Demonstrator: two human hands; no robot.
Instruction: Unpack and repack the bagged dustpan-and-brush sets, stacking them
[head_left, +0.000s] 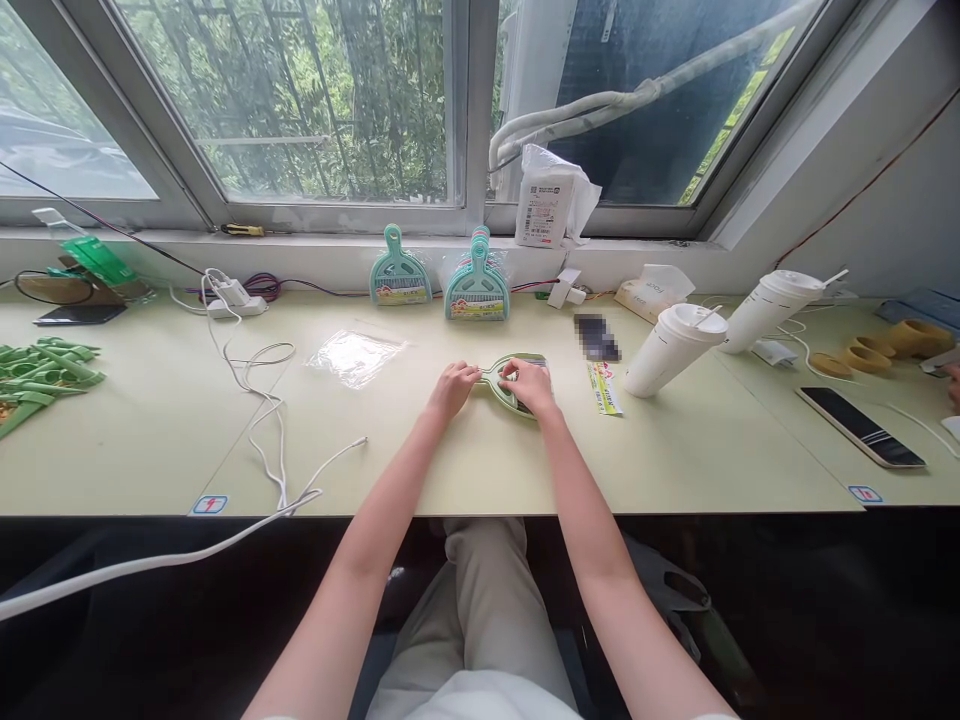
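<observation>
A small green dustpan (504, 396) lies flat on the table in front of me, its handle pointing left, with a brush apparently nested in it. My left hand (453, 388) is closed round the end of the handle. Bent over the middle of the set, my right hand (528, 384) pinches at it near the base of the handle; its fingers hide what exactly they grip. To the right is a yellow-green label card (604, 388). A clear plastic bag (358, 357) lies crumpled on the left. Against the sill lean a wrapped dustpan set (400, 272) and a stack of several more (478, 282).
Two white lidded cups (675, 350) with straws and a phone (861, 427) stand or lie rightward. White cables (281, 440) run across the left table edge. Green strips (52, 375) are heaped far left. Another person's hand (954, 386) shows at the right edge.
</observation>
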